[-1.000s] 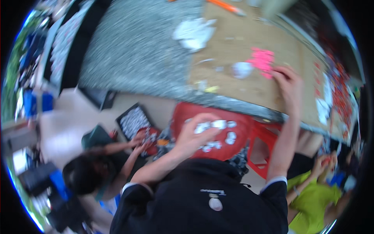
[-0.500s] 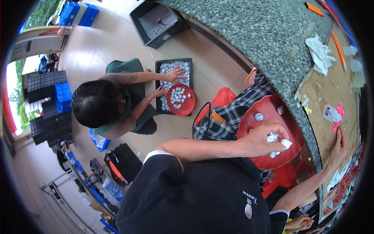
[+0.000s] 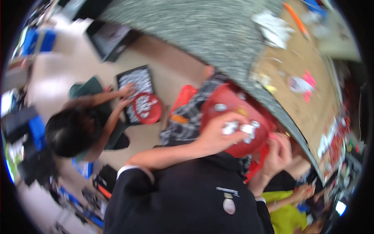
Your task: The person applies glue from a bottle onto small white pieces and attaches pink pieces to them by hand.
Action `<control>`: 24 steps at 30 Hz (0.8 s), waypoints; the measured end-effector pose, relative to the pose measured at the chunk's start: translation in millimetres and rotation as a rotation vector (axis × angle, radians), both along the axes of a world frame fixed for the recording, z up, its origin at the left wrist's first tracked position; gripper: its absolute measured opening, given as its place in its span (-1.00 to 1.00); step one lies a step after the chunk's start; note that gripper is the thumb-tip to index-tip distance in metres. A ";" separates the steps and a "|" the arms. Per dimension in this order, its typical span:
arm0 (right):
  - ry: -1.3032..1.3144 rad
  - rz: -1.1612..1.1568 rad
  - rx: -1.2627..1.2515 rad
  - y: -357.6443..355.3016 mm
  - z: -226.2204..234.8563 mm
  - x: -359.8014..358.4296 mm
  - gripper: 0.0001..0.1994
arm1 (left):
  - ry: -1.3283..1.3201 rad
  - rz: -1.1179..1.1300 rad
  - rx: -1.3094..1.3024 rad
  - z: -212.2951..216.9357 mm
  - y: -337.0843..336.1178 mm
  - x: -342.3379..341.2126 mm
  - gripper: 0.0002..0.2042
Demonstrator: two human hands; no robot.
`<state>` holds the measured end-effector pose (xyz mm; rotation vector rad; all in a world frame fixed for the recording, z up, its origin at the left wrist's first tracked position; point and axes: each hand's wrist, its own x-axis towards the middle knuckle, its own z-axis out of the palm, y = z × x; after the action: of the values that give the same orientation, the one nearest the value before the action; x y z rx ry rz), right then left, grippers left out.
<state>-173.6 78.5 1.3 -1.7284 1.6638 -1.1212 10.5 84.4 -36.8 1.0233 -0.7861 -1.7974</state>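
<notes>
A red tub (image 3: 230, 103) rests in front of my chest, with several small white pieces (image 3: 249, 128) lying in it. My left hand (image 3: 216, 135) reaches in from the left, its fingers curled around some of the white pieces. My right hand (image 3: 278, 151) is down at the tub's lower right rim, fingers bent. Blur hides whether it grips anything. A plaid cloth (image 3: 185, 119) lies under the tub's left side.
Another person with dark hair (image 3: 64, 132) crouches on the floor at left, hands at a black tray of white pieces (image 3: 134, 82) and a red bowl (image 3: 147, 108). A speckled grey counter (image 3: 210, 23) and a brown board (image 3: 302, 62) run along the top right. Someone in a yellow-green top (image 3: 288, 218) is at the lower right.
My right hand has come off the brown board down to the tub's rim. My left hand stays in the tub on the white pieces. The view has swung right.
</notes>
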 end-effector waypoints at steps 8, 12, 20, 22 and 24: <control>-0.124 0.107 0.013 11.9 -3.5 15.3 -0.83 | -0.023 0.007 0.023 4.0 6.0 -6.3 -0.77; -0.096 0.101 0.013 12.1 -9.3 14.5 -0.81 | -0.133 0.014 -0.027 1.8 7.0 -12.7 -0.74; -0.074 0.131 0.010 10.6 -15.3 11.2 -0.82 | -0.345 -0.007 -0.149 -2.1 5.4 -15.6 -0.75; -0.102 0.136 0.084 10.9 -14.3 9.5 -0.83 | -0.412 0.018 -0.336 -0.5 3.6 -14.9 -0.75; -0.255 0.046 0.241 10.7 -11.5 10.6 -0.83 | -0.388 0.007 -0.363 -2.7 3.0 -14.6 -0.75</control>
<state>-163.0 89.2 -10.2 -1.4038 1.5243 -1.0253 -4.1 87.5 -39.6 1.1361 -1.2900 -1.3926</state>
